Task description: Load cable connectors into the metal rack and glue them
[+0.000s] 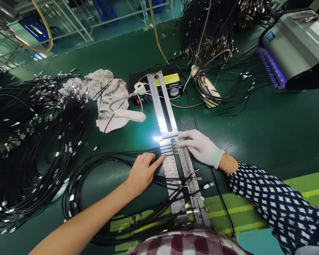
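My bare left hand [143,171] lies flat on several black cables [117,157], fingers stretched toward a long metal fixture rail [175,170]. The cables' metal-tipped ends [175,148] rest across the rail. My right hand [200,146], in a white glove, rests on the rail's right side with its fingertips at those cable ends. Further cable ends [191,177] lie across the rail nearer to me. A bright light spot [158,138] glares on the rail just above the hands.
A large heap of black cables [29,141] fills the left of the green bench. A crumpled cloth [106,95], a white handheld tool [130,115] and a black control box [159,88] sit behind the rail. A grey machine [292,46] stands at the far right.
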`<state>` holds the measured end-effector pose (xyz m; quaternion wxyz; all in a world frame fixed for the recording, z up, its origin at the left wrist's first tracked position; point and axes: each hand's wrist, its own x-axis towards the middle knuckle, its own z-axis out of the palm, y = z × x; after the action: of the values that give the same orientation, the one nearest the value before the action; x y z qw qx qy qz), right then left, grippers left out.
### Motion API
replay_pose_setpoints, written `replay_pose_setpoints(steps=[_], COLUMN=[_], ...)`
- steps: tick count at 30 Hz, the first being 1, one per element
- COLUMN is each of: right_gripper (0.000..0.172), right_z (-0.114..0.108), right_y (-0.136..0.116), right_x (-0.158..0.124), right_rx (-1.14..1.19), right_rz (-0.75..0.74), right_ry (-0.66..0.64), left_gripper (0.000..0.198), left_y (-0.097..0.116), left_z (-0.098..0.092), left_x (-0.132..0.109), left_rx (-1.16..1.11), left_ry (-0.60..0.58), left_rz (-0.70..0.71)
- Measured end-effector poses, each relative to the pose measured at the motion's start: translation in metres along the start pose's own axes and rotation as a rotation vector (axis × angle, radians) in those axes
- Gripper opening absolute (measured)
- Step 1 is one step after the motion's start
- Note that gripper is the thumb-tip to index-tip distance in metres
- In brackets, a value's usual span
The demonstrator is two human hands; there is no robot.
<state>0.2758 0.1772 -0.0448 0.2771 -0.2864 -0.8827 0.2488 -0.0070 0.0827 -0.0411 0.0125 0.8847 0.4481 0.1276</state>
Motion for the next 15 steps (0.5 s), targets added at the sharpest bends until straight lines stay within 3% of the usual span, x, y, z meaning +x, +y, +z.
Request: replay_pose_setpoints(steps=[7,11,15], right_gripper=[0.035,0.033,0.031], right_z=[0.002,0.002,0.004], right_y=[0.001,-0.002,-0.012], right_x=[0.001,-0.004,-0.018], right_rx=[-0.038,-0.028,0.009], right_rz=[0.011,0.016,0.109], right_ry=[0.008,0.041,0.082], left_gripper=[0.037,0.043,0.042], left_y=[0.000,0.010,0.016], left_z=[-0.001,0.001,0.001], left_x=[0.015,0.038,0.050], left_rx=[-0.082,-0.025,-0.031], left_ry=[-0.003,-0.094,-0.166], left_rz=[0.052,0.126,0.115])
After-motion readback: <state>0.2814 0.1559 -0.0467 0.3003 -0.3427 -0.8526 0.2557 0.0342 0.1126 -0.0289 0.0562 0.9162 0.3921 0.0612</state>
